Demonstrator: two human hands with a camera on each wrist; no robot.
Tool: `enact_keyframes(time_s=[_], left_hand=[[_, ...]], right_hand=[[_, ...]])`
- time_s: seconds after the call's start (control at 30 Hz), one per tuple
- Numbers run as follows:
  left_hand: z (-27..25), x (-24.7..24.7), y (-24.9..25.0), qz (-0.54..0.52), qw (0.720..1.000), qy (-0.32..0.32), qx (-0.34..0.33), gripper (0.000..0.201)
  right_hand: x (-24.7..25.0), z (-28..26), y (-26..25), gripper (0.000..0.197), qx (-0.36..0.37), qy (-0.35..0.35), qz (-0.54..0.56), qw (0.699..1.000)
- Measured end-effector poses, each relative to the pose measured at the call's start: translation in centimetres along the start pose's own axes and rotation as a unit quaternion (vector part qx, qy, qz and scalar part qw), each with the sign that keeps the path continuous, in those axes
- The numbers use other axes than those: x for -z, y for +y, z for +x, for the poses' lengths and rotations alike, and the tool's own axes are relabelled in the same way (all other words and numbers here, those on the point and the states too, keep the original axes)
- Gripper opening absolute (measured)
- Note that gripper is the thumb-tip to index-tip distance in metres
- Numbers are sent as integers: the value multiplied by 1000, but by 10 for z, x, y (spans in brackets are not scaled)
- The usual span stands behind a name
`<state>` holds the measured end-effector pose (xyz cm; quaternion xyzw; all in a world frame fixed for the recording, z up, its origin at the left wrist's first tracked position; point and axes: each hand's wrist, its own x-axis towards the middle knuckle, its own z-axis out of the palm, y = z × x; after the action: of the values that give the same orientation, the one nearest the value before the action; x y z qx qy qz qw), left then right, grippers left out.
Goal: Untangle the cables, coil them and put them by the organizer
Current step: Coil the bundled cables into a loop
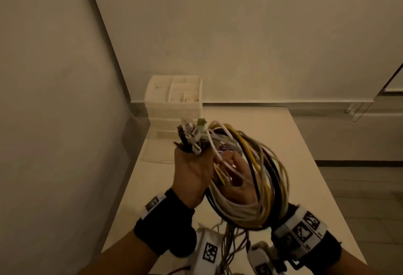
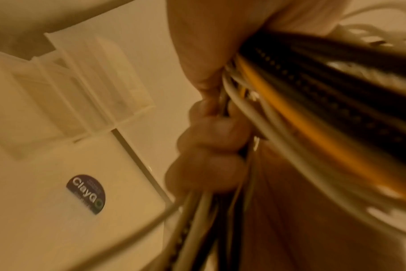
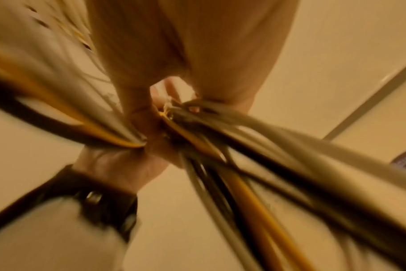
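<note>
A bundle of white, yellow and black cables [image 1: 268, 165] is held up above the white table [image 1: 301, 154], wound into a loose coil. My left hand [image 1: 192, 174] grips the gathered connector ends [image 1: 192, 136], which stick up out of the fist. In the left wrist view its fingers [image 2: 209, 146] curl round the cables [image 2: 313, 110]. My right hand [image 1: 237, 185] sits inside the coil, its fingers closed on the strands where they cross [image 3: 174, 110]. The white drawer organizer [image 1: 174, 100] stands at the table's far left corner, apart from the bundle.
Loose thin strands [image 1: 231, 242] hang from the coil toward the table's near edge. A dark round sticker [image 2: 86, 194] lies on the table near the organizer [image 2: 81, 82]. A wall runs close along the table's left side. Floor and a metal frame [image 1: 357, 111] lie to the right.
</note>
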<state>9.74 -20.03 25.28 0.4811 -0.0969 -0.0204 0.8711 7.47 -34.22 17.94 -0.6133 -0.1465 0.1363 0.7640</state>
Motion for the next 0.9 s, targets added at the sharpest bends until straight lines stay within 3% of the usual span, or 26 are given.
enact_keyframes(time_s=[0.07,0.1,0.13,0.17,0.2,0.23,0.27,0.3,0.33,0.37,0.4,0.43,0.47,0.53,0.6,0.63,0.73,0.9], left_hand=[[23,3,3,-1,998,61,-30,20],[31,2,10,10,997,62,-42,23],[39,-1,17,-13,998,51,-34,13],[43,-6,28,-10,999,24,-43,7],[48,-8,34,11,998,14,-61,6],[52,-11,41,53,994,29,-90,16],[57,-13,48,82,989,33,-115,22],[59,-17,56,87,987,22,-135,20],[62,-19,63,91,985,9,-149,20],[64,-20,67,70,988,-2,-135,26],[64,-20,72,41,993,-13,-110,32],[64,-19,73,34,996,-13,-85,30],[64,-17,74,64,995,-11,-79,22],[68,-18,75,135,985,10,-109,13],[78,-21,82,144,980,32,-137,7],[85,-23,88,151,976,44,-153,14],[100,-33,118,168,961,94,-199,15],[107,-29,131,201,961,56,-179,9]], right_hand=[[5,9,-5,115,-30,17,32,999],[4,16,-11,119,-35,24,37,998],[6,21,-12,100,-8,16,22,1000],[6,23,-20,67,-3,28,27,999],[9,28,-23,32,-3,47,43,998],[14,36,-26,12,2,57,21,998],[9,40,-34,12,-8,57,20,998],[2,40,-36,12,4,3,22,1000],[-5,45,-44,15,9,9,-27,1000],[-13,44,-54,60,15,25,-122,992],[-23,48,-58,75,19,52,-171,984],[-28,50,-57,19,71,20,-177,981],[-32,51,-56,16,111,27,-171,979],[-39,60,-51,3,95,45,-195,975],[-47,67,-46,12,58,93,-232,967],[-49,68,-41,14,55,103,-232,966],[-51,60,-16,23,20,101,-219,970],[-59,45,17,32,-12,130,-206,970]])
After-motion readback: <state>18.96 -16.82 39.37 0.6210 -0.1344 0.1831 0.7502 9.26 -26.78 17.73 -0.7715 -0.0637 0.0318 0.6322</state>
